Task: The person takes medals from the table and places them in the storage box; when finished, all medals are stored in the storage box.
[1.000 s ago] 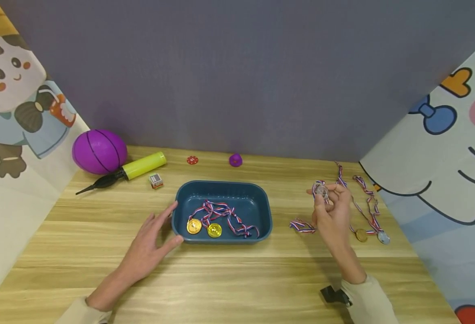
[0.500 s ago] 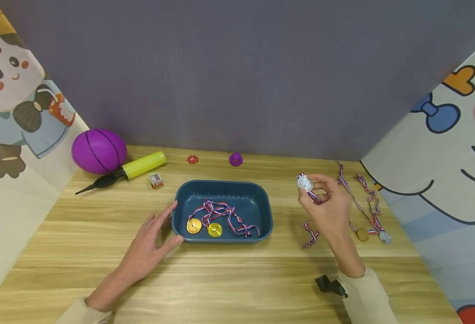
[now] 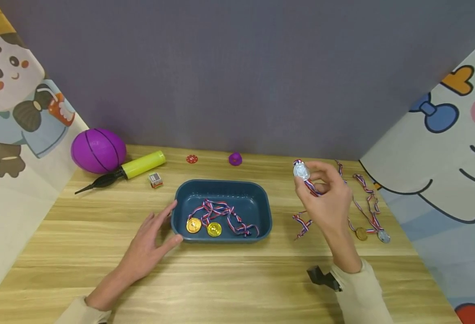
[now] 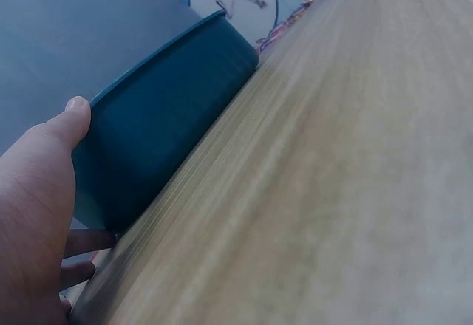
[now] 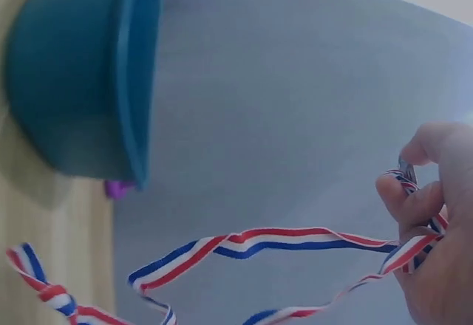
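Observation:
My right hand (image 3: 325, 198) pinches a silver medal (image 3: 301, 171) between thumb and fingers, raised above the table right of the tub. Its red, white and blue ribbon (image 5: 288, 238) passes through the fingers and hangs down in a loop. My left hand (image 3: 146, 247) has its fingers spread at the left end of the dark blue tub (image 3: 222, 240), thumb at the near corner. In the left wrist view the thumb touches the tub's rim. Inside the tub lie an orange-gold medal (image 3: 193, 225) and a yellow-gold medal (image 3: 214, 229) with tangled striped ribbons.
At the right lie another gold medal (image 3: 361, 233) and silver medal (image 3: 383, 236) with ribbons. Behind the tub are a red chip (image 3: 192, 159) and a small purple object (image 3: 235, 159). Back left are a purple ball (image 3: 98, 151), a yellow hand pump (image 3: 143, 165) and a small box (image 3: 155, 180).
The right hand has lifted the silver medal up and to the left, turning its face into view, and its ribbon trails below. The left hand and tub have stayed put.

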`<state>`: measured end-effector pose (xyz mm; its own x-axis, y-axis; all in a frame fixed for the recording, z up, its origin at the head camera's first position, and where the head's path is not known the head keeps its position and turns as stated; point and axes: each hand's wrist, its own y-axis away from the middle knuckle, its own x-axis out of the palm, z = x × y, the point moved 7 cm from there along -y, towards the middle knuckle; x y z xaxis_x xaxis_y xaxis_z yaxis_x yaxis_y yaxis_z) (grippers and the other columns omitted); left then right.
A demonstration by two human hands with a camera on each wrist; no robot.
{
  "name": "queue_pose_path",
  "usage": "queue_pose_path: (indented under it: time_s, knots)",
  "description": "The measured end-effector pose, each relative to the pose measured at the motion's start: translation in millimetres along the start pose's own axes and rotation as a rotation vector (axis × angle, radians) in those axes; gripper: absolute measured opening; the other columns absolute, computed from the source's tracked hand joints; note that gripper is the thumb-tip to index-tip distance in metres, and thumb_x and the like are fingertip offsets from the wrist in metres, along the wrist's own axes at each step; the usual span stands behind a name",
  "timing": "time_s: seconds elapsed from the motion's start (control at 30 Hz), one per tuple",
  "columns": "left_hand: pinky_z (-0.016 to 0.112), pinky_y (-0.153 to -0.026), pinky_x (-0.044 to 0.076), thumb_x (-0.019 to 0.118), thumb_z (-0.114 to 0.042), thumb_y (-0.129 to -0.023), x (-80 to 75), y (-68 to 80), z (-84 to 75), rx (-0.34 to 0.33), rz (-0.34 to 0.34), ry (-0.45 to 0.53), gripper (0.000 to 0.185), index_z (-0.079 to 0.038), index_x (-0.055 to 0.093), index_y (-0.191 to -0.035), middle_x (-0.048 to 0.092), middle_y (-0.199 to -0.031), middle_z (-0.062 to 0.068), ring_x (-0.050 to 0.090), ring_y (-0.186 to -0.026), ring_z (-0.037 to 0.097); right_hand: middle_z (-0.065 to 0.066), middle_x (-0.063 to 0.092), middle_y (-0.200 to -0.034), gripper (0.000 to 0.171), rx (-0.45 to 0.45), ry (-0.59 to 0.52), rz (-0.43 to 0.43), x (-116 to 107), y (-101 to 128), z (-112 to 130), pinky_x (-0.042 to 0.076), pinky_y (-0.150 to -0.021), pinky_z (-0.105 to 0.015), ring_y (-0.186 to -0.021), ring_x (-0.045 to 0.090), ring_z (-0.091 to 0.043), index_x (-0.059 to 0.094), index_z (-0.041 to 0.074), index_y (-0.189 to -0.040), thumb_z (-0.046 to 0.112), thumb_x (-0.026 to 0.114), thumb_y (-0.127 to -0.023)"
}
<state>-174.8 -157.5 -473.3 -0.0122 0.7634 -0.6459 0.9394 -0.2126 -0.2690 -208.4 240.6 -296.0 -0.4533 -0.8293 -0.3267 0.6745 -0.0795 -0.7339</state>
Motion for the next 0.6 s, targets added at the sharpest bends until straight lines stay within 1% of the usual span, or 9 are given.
queue_pose_path:
  time_s: [0.13,0.3,0.43,0.6]
  knots:
    - [0.079,-0.13,0.02,0.077,-0.039,-0.104,1.0,-0.7,-0.2,-0.004,0.003,-0.002,0.086,-0.035,0.03,-0.177,0.054,-0.167,0.019,0.044,-0.154,0.055,-0.011,0.076,-0.081,0.032,-0.042,-0.066,-0.005,6,-10,14,0.042,-0.045,-0.008,-0.051,0.061,0.005,0.077,-0.005,-0.119,-0.006,0.082,-0.087]
    - [0.08,-0.129,0.02,0.077,-0.039,-0.104,0.4,-0.9,-1.3,-0.005,0.003,0.002,0.086,-0.035,0.03,-0.177,0.053,-0.167,0.02,0.042,-0.154,0.058,-0.011,0.075,-0.081,0.031,-0.087,-0.132,-0.012,16,-21,31,0.044,-0.047,-0.009,-0.053,0.062,0.004,0.075,-0.008,-0.118,-0.006,0.08,-0.087]
    - [0.081,-0.128,0.02,0.077,-0.04,-0.105,-0.5,-0.1,-1.4,-0.007,0.003,0.003,0.086,-0.034,0.031,-0.177,0.053,-0.167,0.021,0.04,-0.155,0.059,-0.01,0.075,-0.083,0.032,-0.085,-0.158,-0.004,27,-29,45,0.045,-0.047,-0.01,-0.051,0.06,0.001,0.074,-0.008,-0.119,-0.003,0.081,-0.088]
    - [0.079,-0.13,0.02,0.077,-0.038,-0.104,0.3,-0.9,-0.1,-0.002,0.003,-0.003,0.086,-0.033,0.031,-0.177,0.055,-0.165,0.02,0.044,-0.153,0.056,-0.01,0.075,-0.084,0.033,-0.06,-0.198,-0.014,40,-34,57,0.046,-0.046,-0.011,-0.051,0.061,-0.001,0.073,-0.007,-0.12,-0.001,0.083,-0.089]
